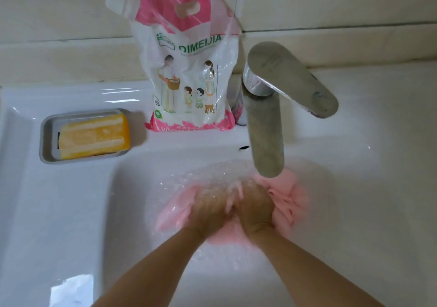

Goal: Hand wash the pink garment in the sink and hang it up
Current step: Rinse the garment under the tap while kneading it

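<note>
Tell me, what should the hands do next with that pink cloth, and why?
Probably rub the two bunches against each other: the left hand and right hand each grip a wad of the pink garment, side by side under the tap where water splashes.

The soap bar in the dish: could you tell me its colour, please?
The soap bar is yellow-orange; head view shows it best.

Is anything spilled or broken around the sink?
Nothing stands out. The detergent pouch stands upright, the yellow soap lies in its dish, and the left hand and right hand grip the pink garment under the faucet.
</note>
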A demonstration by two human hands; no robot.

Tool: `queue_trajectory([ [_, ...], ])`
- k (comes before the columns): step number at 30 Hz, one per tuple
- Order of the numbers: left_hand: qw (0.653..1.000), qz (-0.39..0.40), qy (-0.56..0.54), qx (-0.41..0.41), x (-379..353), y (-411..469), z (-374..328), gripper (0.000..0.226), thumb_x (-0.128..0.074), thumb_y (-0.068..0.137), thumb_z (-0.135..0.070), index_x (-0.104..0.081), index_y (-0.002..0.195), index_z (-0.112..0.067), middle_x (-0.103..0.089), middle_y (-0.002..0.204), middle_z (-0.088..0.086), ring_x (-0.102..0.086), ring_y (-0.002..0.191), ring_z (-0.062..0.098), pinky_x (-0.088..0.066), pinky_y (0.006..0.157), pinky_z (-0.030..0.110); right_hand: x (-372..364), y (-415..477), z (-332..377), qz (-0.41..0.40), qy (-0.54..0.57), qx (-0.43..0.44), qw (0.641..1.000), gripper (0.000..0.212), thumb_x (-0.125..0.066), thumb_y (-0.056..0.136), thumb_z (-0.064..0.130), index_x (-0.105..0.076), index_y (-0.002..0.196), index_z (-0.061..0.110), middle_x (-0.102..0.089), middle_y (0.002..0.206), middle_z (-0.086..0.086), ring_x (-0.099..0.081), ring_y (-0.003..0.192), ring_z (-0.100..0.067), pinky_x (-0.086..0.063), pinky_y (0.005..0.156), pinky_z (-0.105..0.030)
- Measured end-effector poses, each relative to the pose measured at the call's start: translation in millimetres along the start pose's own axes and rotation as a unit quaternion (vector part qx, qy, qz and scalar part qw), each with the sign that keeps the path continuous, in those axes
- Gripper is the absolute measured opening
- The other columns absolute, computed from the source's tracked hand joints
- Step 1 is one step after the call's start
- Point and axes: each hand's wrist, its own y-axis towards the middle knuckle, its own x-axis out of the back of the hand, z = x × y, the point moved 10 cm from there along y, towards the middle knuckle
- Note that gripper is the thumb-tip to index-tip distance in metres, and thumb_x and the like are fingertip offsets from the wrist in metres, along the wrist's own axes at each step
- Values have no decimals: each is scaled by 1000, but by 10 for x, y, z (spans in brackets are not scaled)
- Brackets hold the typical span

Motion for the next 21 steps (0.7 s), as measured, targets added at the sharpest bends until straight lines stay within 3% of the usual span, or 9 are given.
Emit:
queue_trajectory([
  [3, 989, 134, 3, 63, -96, 86, 108, 40, -20, 102, -37, -52, 121, -25, -59, 119, 0, -53, 112, 24, -35, 99, 38, -18, 68, -88, 34, -4, -85, 996, 31, -61, 78, 9, -55, 48, 14, -51, 40, -1, -52, 34, -18, -34, 36, -18],
  [4, 985, 152, -13, 82, -87, 95, 155, 50, -12, 100, -46, -56, 114, -26, -63, 114, 0, -57, 107, 21, -38, 96, 34, -21, 67, -146, 55, 16, -130, 990, 32, -63, 84, 10, -59, 53, 11, -55, 45, -5, -56, 40, -20, -36, 40, -22],
  [6, 984, 85, -116, 108, 92, 110, 209, 76, 0, 92, -63, -64, 102, -23, -71, 91, 1, -66, 81, 20, -49, 76, 31, -65, 4, -327, 92, 82, -228, 966, 36, -54, 95, 27, -66, 68, 7, -64, 65, -11, -60, 60, -25, -39, 54, -29],
  [8, 967, 55, -211, 132, 354, 23, 234, 71, -13, 88, -72, -58, 119, -26, -70, 85, -4, -65, 74, 14, -49, 68, 25, 26, -68, -431, 93, 155, -255, 950, 42, -51, 93, 40, -67, 75, 6, -65, 70, -10, -54, 63, -22, -36, 58, -28],
  [12, 903, 14, -376, 208, 722, -374, 279, 65, -30, 80, -67, -41, 133, -32, -62, 87, -11, -59, 65, 6, -43, 62, 17, 457, -266, -389, 115, 280, -193, 933, 24, -56, 88, 40, -65, 79, 20, -62, 62, 2, -56, 58, -10, -43, 57, -28],
  [14, 936, -10, -290, 197, 847, -444, 291, 74, -38, 76, -70, -39, 137, -28, -55, 111, -7, -58, 64, 7, -46, 58, 21, 784, -299, -290, 80, 192, -95, 974, 28, -48, 85, 49, -64, 75, 27, -55, 57, 15, -50, 57, -3, -42, 56, -24],
  [16, 976, 33, -157, 150, 695, -484, 176, 91, -39, 68, -82, -44, 136, -22, -48, 132, 8, -60, 88, 20, -50, 64, 34, 849, -374, -155, 59, 75, 20, 995, 38, -48, 81, 55, -68, 94, 26, -65, 91, 8, -60, 86, -17, -45, 81, -35],
  [18, 986, 71, -99, 115, 417, -554, -2, 99, -34, 67, -87, -43, 139, -20, -42, 142, 19, -50, 116, 37, -50, 80, 53, 549, -492, -141, 127, 6, 50, 991, 57, -48, 79, 64, -57, 126, 33, -50, 137, -8, -47, 124, -33, -36, 103, -50],
  [21, 983, 95, -97, 123, 116, -604, -164, 81, -48, 68, -62, -44, 135, -17, -49, 139, 15, -48, 122, 36, -47, 83, 64, 167, -632, -119, 184, -34, 70, 980, 64, -44, 77, 65, -40, 137, 41, -34, 152, -7, -42, 130, -38, -42, 97, -56],
])
